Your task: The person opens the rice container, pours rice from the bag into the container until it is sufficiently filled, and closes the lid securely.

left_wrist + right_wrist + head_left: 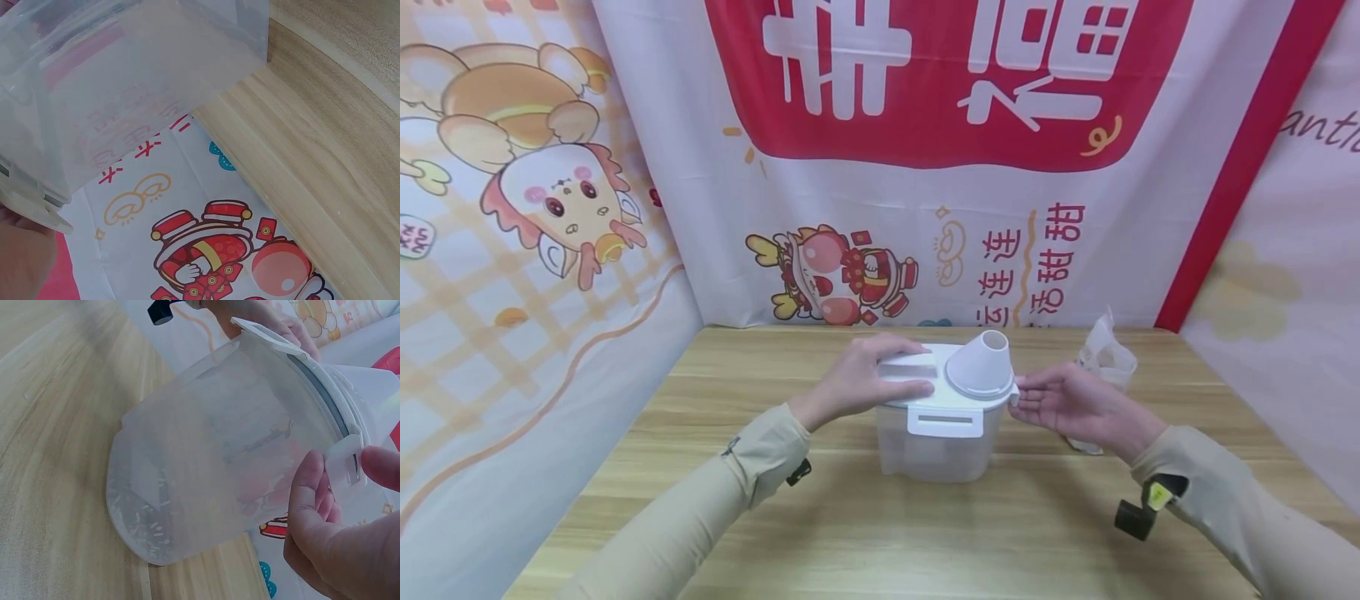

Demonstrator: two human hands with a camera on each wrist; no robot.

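Observation:
A translucent storage container [936, 450] with a white lid [928, 350] stands upright on the table. The lid carries a cone-shaped spout [981, 364] and a front clip [945, 422]. Through the wall, in the right wrist view, a few pale rice-like grains [150, 531] show at the bottom. My left hand [868, 375] grips the handle [908, 367] on top of the lid. With thumb and fingers, my right hand [1075, 404] pinches the side clip [345, 465] at the lid's right end.
Behind my right hand a crumpled clear plastic bag [1107, 354] sits on the wooden table [820, 533]. A printed cloth [850, 192] hangs along the table's back edge, with more cloth at both sides.

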